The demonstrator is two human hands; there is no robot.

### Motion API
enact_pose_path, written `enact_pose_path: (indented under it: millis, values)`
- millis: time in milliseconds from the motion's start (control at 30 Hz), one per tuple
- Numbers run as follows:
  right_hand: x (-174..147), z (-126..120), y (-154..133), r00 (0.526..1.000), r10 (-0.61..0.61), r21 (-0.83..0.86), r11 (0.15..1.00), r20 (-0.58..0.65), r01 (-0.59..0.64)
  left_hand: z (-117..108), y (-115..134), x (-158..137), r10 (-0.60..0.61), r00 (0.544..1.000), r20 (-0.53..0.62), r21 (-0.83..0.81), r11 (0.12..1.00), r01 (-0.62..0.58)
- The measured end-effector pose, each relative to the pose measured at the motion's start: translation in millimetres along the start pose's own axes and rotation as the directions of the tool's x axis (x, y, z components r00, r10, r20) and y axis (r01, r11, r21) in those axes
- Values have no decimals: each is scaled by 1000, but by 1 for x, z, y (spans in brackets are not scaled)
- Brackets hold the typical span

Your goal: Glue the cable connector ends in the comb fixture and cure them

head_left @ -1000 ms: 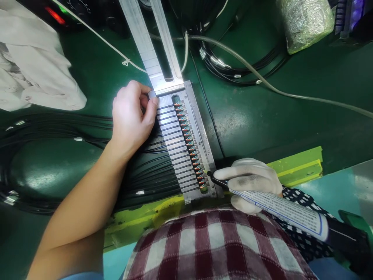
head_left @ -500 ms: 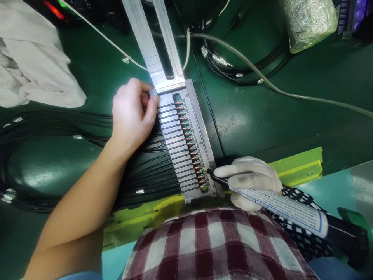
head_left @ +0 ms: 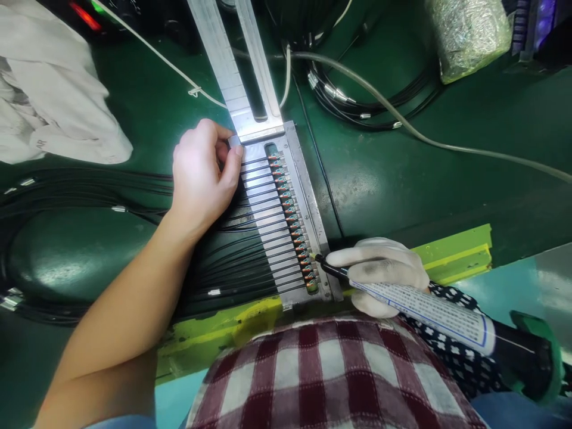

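My bare left hand point(head_left: 203, 173) is closed, thumb and fingers pinching the upper left edge of a metal cable fixture point(head_left: 268, 244). Black cables point(head_left: 263, 220) lie side by side across the fixture. Their stripped ends meet small connector boards point(head_left: 294, 217) over its slot. My gloved right hand point(head_left: 379, 271) is wrapped round a dispensing syringe point(head_left: 429, 313), which has a black barrel, a white printed label and a green cap end. Its narrow tip rests at or just above the boards near the slot's lower end; contact is unclear.
The fixture's slotted metal lid point(head_left: 236, 65) stands folded back. Cable bundles point(head_left: 89, 179) spread left, and a coil point(head_left: 357, 110) lies behind. White cloth point(head_left: 67, 89) sits back left, a wrapped block point(head_left: 471, 39) back right. A grey hose point(head_left: 379, 101) crosses the green table point(head_left: 402, 179).
The syringe tip has shifted slightly up along the row of boards, with my right hand following. My left hand has kept its place on the fixture.
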State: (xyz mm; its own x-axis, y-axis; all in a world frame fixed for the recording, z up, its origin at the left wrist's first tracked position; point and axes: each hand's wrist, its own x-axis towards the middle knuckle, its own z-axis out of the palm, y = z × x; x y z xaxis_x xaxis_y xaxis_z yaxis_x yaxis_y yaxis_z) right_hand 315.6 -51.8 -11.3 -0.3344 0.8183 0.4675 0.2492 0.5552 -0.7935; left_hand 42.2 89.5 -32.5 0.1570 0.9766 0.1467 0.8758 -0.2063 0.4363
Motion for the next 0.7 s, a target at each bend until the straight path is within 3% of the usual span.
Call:
enact_pose_path:
  millis: [200, 400, 700]
  values:
    - [-13, 2, -5, 994, -45, 24, 999, -100, 48, 3, -5, 1, 62, 998, -8, 6, 998, -62]
    - [-16, 4, -6, 998, -61, -37, 997, -6, 61, 4, -7, 1, 83, 996, -21, 21, 996, -83]
    - [-10, 3, -5, 998, -64, -86, 994, 10, 65, 4, -8, 1, 89, 996, -19, -13, 996, -89]
